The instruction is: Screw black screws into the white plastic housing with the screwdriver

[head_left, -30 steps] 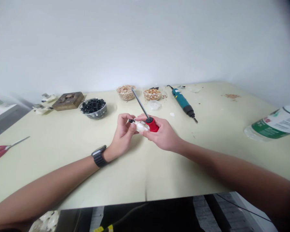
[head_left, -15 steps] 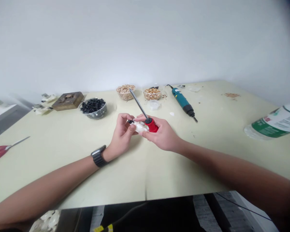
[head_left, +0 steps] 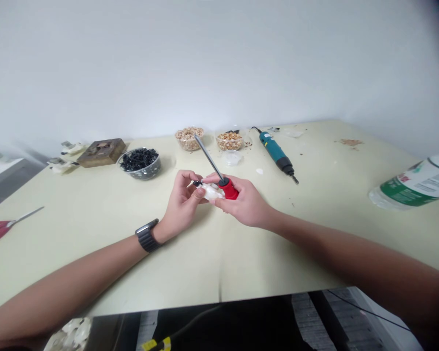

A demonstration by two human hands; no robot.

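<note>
Over the middle of the table, my left hand (head_left: pixel 183 202) grips a small white plastic part (head_left: pixel 210 190), thumb in front and fingers curled behind. A little black piece (head_left: pixel 197 184) sits at the part's left end, by my left fingertips. My right hand (head_left: pixel 249 204) is closed round the red handle of a screwdriver (head_left: pixel 228 188), its steel shaft slanting up and left, away from the white part. The thumb and fingertips of that same hand also touch the white part's right end. My palms hide some of the part.
Behind my hands stand a bowl of black pieces (head_left: pixel 145 168), a tub of beige pieces (head_left: pixel 189 144) and a tub of brass-coloured pieces (head_left: pixel 229 146). A teal electric screwdriver (head_left: pixel 275 151) lies right of them. Red-handled scissors (head_left: pixel 3 229), a metal block (head_left: pixel 101 155) and a large white-green container (head_left: pixel 413 183) flank the workspace.
Almost nothing differs. Both hands keep the same grip on the white part and the screwdriver; the whole view has shifted very slightly.
</note>
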